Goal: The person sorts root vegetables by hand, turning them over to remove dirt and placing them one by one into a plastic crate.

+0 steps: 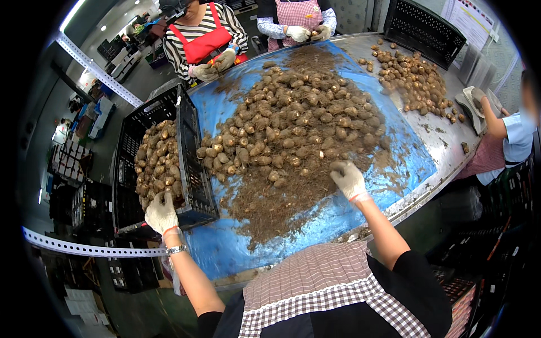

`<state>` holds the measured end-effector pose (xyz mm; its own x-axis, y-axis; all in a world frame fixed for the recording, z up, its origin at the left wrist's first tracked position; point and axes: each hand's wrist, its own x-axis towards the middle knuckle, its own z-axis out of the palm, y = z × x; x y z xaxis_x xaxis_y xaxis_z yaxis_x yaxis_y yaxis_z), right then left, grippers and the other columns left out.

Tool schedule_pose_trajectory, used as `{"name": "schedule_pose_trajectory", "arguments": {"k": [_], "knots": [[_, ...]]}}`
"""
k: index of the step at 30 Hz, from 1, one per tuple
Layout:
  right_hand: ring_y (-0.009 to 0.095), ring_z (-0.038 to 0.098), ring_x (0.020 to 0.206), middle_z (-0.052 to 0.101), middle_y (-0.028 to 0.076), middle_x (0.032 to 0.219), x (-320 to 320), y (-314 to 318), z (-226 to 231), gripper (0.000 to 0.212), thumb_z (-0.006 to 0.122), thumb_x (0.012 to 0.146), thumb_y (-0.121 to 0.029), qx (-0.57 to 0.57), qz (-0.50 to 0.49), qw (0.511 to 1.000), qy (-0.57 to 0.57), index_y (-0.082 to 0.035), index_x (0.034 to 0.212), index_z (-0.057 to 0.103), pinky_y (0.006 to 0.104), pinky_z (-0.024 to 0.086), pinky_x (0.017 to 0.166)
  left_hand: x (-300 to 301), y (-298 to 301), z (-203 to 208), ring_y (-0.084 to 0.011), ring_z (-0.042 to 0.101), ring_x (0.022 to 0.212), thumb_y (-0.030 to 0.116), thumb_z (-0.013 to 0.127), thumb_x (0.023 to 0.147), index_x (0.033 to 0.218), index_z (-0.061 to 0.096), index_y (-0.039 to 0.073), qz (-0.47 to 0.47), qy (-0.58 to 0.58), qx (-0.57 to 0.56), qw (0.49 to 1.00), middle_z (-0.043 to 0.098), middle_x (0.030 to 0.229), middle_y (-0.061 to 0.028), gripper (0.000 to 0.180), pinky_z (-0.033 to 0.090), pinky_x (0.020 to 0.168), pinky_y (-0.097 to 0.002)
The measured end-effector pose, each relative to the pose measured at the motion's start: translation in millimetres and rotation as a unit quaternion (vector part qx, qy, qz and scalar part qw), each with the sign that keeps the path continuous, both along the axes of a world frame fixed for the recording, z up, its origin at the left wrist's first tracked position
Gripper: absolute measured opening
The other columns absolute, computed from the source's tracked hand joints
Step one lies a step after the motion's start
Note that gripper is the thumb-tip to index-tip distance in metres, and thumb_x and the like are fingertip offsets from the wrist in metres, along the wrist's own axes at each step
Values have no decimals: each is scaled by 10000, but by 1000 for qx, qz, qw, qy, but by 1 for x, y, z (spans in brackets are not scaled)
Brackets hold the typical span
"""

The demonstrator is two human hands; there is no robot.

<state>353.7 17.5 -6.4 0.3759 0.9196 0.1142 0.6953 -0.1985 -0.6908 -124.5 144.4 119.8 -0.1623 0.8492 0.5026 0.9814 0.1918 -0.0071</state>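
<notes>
My left hand (162, 212), in a soiled white work glove, is at the near end of a black plastic crate (195, 155). Its fingers are parted over the brown corms, which look like small taro (159, 158), inside the crate. My right hand (348, 179), gloved too, reaches over the near right side of a big heap of hairy taro corms (304, 110). Its fingers are loosely bent and apart, just above loose dark roots and soil (282, 203). I see no corm in either hand, though the undersides of the fingers are hidden.
Blue plastic sheeting (208, 250) covers much of the metal table (434, 132). At the far right lie more corms (414, 79) beside a black crate (425, 31). Co-workers (205, 34) stand across the table and at the right (501, 135). A perforated white post (96, 249) crosses at left.
</notes>
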Motion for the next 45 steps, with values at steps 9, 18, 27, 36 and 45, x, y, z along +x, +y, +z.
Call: {"name": "schedule_pose_trajectory", "arguments": {"k": [9, 18, 27, 36, 45], "knots": [[302, 588, 1066, 633, 109, 1136, 28, 85, -27, 384, 639, 783, -304, -156, 0, 962, -223, -151, 1135, 665, 403, 477, 898, 0, 3, -2, -331, 669, 803, 381, 617, 855, 958, 739, 109, -34, -84, 40, 995, 689, 867, -190, 316, 506, 757, -389], [332, 624, 1023, 669, 149, 1095, 37, 69, -26, 379, 671, 806, -279, 9, 48, 982, 184, -117, 1148, 668, 360, 482, 922, 94, -57, 17, -158, 622, 906, 303, 662, 874, 1037, 674, 44, -190, -679, 135, 697, 671, 993, -86, 306, 512, 827, -313], [267, 560, 1073, 636, 86, 1081, -8, 36, -12, 620, 723, 736, -331, -92, 114, 934, -325, -101, 1282, 541, 385, 425, 908, 196, -99, -53, -132, 640, 816, 219, 619, 922, 1031, 678, 48, -270, -735, -222, 580, 688, 906, -58, 211, 528, 752, -265], [310, 609, 924, 666, 117, 905, -25, 43, 20, 570, 739, 701, -302, -16, 111, 990, -90, -112, 1213, 575, 417, 459, 815, 208, -103, -74, -146, 644, 866, 190, 549, 973, 1208, 576, -18, -247, -724, -311, 564, 666, 1035, -116, 316, 522, 741, -258], [261, 575, 1130, 612, 140, 1189, -79, 4, 84, 632, 766, 743, -185, 125, 280, 931, 196, -43, 1310, 526, 369, 444, 975, 220, -103, -66, -131, 625, 902, 120, 606, 930, 1270, 526, -36, -244, -783, -264, 508, 642, 1110, -79, 383, 499, 736, -245]]}}
